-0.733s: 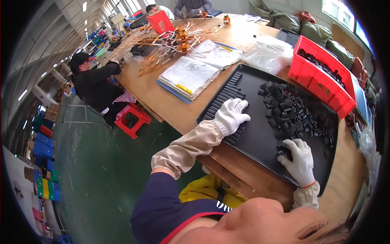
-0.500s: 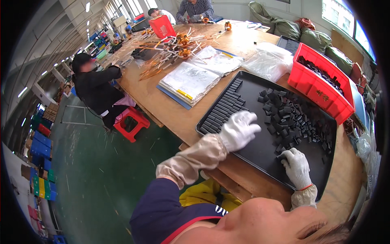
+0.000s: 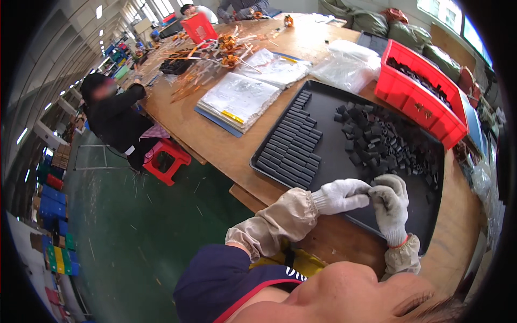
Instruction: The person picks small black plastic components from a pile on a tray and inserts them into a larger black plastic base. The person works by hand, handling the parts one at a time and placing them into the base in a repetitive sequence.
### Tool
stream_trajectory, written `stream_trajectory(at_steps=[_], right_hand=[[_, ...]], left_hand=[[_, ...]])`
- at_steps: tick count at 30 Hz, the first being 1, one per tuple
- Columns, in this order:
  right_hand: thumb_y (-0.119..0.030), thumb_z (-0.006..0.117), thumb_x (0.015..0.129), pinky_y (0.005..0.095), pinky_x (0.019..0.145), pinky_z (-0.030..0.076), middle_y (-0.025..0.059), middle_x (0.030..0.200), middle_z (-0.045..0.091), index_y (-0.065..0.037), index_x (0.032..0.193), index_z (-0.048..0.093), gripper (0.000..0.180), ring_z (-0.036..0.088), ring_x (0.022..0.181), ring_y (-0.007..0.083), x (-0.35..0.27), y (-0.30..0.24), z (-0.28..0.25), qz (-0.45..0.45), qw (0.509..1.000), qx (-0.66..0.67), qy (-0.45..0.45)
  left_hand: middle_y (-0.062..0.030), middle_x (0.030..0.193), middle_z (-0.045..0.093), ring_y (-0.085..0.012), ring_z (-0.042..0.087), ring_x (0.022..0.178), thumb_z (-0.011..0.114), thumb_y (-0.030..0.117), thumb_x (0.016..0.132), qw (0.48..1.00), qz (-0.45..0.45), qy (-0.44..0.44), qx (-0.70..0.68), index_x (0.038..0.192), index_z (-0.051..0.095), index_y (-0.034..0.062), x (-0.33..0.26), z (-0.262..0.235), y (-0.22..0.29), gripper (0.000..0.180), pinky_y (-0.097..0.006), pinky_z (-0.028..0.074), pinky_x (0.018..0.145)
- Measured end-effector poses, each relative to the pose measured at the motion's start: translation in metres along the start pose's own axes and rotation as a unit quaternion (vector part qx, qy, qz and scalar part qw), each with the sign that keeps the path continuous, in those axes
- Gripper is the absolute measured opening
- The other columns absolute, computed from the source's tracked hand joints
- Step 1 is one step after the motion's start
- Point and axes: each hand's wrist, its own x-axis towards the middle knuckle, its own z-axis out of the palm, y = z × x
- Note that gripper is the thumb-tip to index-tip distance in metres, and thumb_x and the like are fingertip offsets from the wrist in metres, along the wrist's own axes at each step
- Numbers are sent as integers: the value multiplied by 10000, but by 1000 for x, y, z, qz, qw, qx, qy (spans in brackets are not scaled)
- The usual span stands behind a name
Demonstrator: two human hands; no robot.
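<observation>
Both my hands wear white knitted gloves and meet over the near side of a black tray (image 3: 344, 156). The fingers of my left hand (image 3: 343, 195) are pressed together, their tips touching my right hand (image 3: 390, 207), whose fingers are curled closed. Whatever is pinched between them is hidden by the gloves. Beyond the hands lies a loose pile of short black tubes (image 3: 379, 137), some seen end-on as hollow rings. Along the tray's left side, more black tubes (image 3: 291, 145) lie side by side in neat slanted rows.
A red bin (image 3: 417, 99) of black pieces stands at the tray's far right. Beside the tray lie an open stack of papers (image 3: 237, 102) and clear plastic bags (image 3: 347, 67). Coils with wires (image 3: 229, 51) sit farther off. A person (image 3: 113, 116) works at the table's left.
My left hand has moved right and nearer, from beside the rows to my right hand. My right hand has lifted slightly from the pile's near edge. The view has shifted a little.
</observation>
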Motion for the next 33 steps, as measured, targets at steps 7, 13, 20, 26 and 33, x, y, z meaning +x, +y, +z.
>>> stream_trajectory(at_steps=[7, 13, 20, 26, 33], right_hand=[[19, 772, 665, 435, 880, 548, 75, 1059, 690, -144, 913, 727, 300, 659, 1042, 333, 2, 2, 2, -17, 999, 8, -29], [9, 788, 681, 435, 941, 532, 69, 1125, 679, -148, 928, 723, 300, 644, 1110, 320, -8, 5, -2, 8, 998, 41, -52], [-47, 790, 779, 420, 927, 520, 76, 1104, 703, -128, 1044, 726, 284, 663, 1038, 311, -2, 36, -27, 27, 997, 33, -66], [-143, 726, 853, 422, 813, 509, 37, 999, 672, -201, 1068, 726, 222, 642, 938, 291, -19, 90, -52, 139, 936, -322, 22], [-208, 719, 867, 435, 908, 481, 51, 1134, 660, -190, 1137, 709, 271, 619, 1057, 278, -28, 97, -38, 159, 919, -355, -69]], left_hand=[[-80, 1182, 666, -142, 620, 1115, 714, 146, 978, 996, -69, 21, 55, 1348, 563, -14, -3, -5, 17, 431, -306, 510, 984], [-69, 1217, 653, -126, 637, 1080, 716, 56, 964, 995, -92, 14, -23, 1389, 522, -18, -5, -2, 10, 474, -274, 529, 955], [-29, 1163, 645, -78, 602, 1006, 720, 11, 946, 990, -115, 22, -77, 1340, 590, 16, -8, -1, 10, 415, -236, 509, 899], [-4, 1104, 632, -63, 576, 969, 694, -78, 904, 994, -84, 36, -57, 1322, 615, 30, -9, 0, 13, 439, -220, 513, 849], [26, 1040, 617, -57, 543, 910, 785, -8, 877, 992, -60, 42, 99, 1232, 679, 58, -7, -2, 13, 377, -215, 471, 847]])
